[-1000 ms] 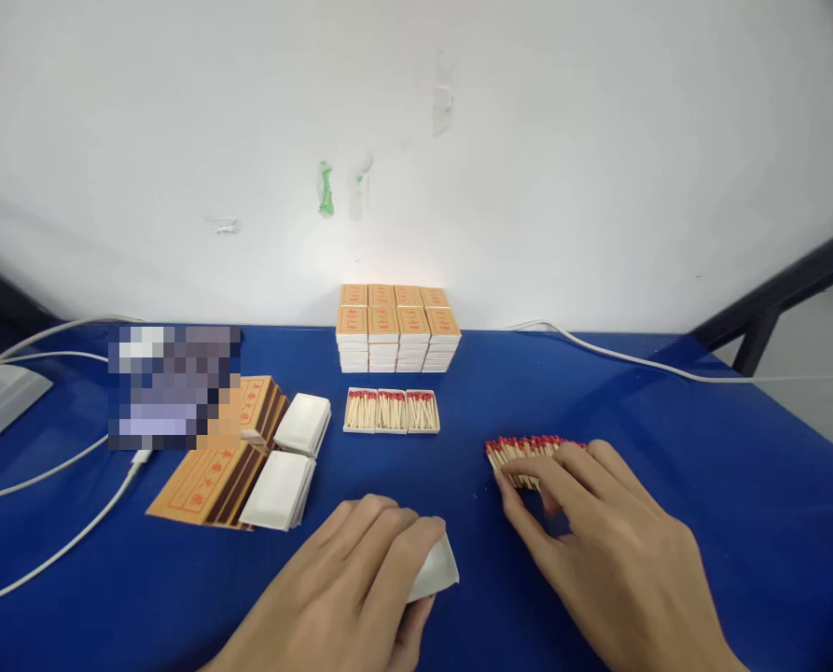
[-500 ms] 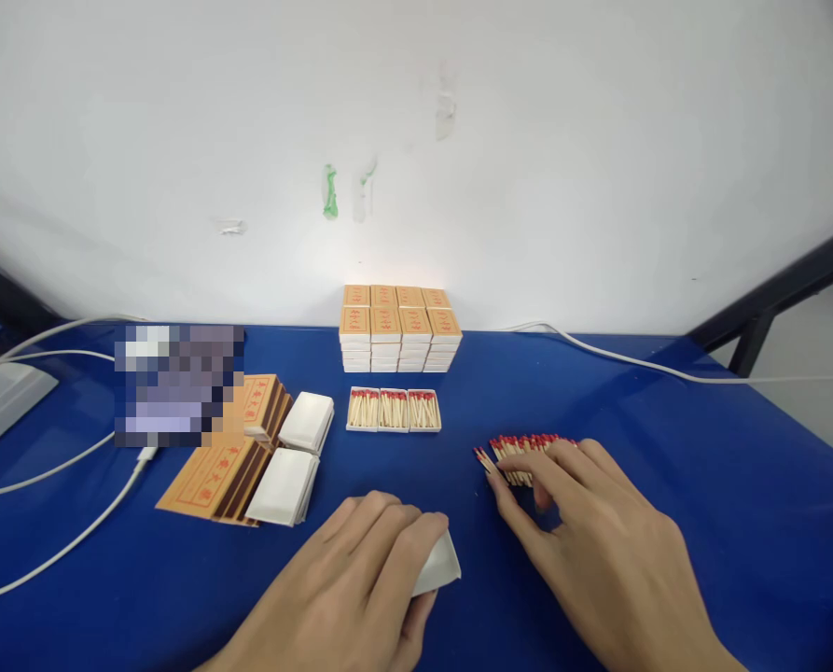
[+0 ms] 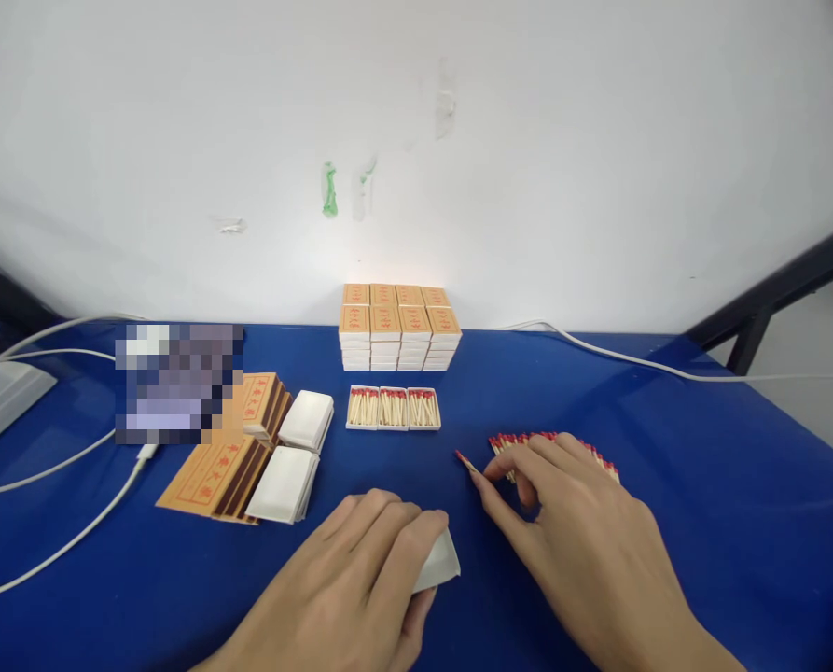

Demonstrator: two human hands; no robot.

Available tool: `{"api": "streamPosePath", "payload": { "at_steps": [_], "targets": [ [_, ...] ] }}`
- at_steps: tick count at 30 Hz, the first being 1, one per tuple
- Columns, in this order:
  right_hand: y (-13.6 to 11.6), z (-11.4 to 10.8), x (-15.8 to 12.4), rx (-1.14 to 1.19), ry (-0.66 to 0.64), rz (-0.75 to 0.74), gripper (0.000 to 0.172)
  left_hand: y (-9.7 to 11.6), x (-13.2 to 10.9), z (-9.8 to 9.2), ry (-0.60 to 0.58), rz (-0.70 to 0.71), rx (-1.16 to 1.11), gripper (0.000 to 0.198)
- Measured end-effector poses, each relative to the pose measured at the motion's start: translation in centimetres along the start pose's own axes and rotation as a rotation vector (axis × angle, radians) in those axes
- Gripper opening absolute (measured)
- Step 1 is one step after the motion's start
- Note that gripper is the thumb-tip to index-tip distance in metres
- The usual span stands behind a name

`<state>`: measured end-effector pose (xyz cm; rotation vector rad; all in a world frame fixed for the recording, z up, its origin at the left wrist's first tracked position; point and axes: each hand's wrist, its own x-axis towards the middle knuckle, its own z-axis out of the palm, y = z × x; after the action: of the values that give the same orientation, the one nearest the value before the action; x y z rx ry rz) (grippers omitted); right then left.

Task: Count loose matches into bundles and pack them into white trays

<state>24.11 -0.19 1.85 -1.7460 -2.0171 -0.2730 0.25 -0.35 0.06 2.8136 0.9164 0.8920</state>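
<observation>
- Tray (image 3: 438,567), white and shallow, is held in the left hand (image 3: 346,579) over the blue table (image 3: 388,471); hours are counted from it, with twelve set at the wall (image 3: 542,187).
- Four fingers of the left hand are laid side by side over the tray, the thumb is tucked beneath, and the tray is gripped between them; its inside is mostly hidden.
- A red-headed match (image 3: 465,460) is seen at the thumb tip of the right hand (image 3: 588,527), just past twelve, its head aimed between ten and eleven.
- The thumb and forefinger of the right hand are bent toward each other, their tips near; whether the match is pinched cannot be told. The other fingers are held close together.
- A pile of matches (image 3: 506,444) is spread between one and two, partly covered by the right hand.
- Three filled trays (image 3: 394,428) are set in a touching row between eleven and twelve, red heads turned toward twelve.
- Matchboxes (image 3: 386,322) with red-printed orange tops are stacked beyond that row, nearly at twelve, close to the wall.
- Two white stacks (image 3: 282,483) are placed near ten, with orange printed pieces (image 3: 202,481) set beside them, closer to nine.
</observation>
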Motion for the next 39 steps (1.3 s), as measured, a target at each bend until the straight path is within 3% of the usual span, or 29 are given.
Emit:
{"api": "streamPosePath", "payload": {
  "at_steps": [10,18,28,39],
  "targets": [
    [-1.7,0.1,0.7,0.044,-0.044,-0.003,0.039,0.1,-0.1,-0.2,-0.003,0.007,-0.005,0.041],
    [-1.2,-0.1,0.6,0.083,-0.065,0.020,0.031,0.0,0.0,-0.3,-0.020,0.009,-0.002,0.039],
    [-1.7,0.0,0.5,0.092,-0.083,0.039,0.036,-0.1,0.3,-0.2,-0.045,0.006,0.010,0.039],
    [-1.5,0.1,0.4,0.127,-0.117,0.043,0.030,-0.1,0.4,-0.2,-0.033,0.012,-0.016,0.041]
  ]
}}
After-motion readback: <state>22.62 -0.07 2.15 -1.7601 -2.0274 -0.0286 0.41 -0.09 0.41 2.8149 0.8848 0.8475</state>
